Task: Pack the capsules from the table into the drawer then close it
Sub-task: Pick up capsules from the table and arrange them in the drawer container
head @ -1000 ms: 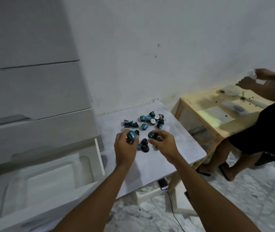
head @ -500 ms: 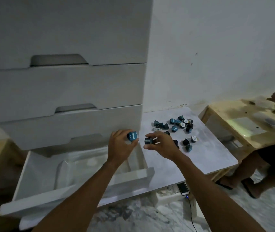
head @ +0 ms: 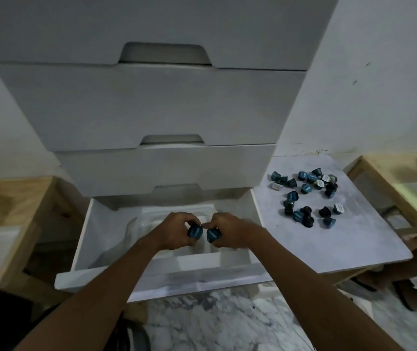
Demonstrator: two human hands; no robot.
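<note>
The bottom drawer (head: 85,239) of a white chest stands pulled open, with a clear plastic tray (head: 136,226) lying inside. Over the tray, my left hand (head: 174,231) grips a blue capsule (head: 194,232). Beside it, my right hand (head: 230,233) grips another blue capsule (head: 213,234), and the two capsules nearly touch. Several blue and black capsules (head: 306,196) lie scattered on the white table (head: 354,239) to the right of the drawer.
Closed drawers (head: 151,107) rise above the open one. Wooden tables stand at far left (head: 9,198) and far right (head: 410,178). Another person's feet (head: 405,292) are on the marble floor by the white table's right corner.
Both hands have carried their capsules left from the table's edge to above the open drawer's tray. The view has swung left and down, centring on the drawer.
</note>
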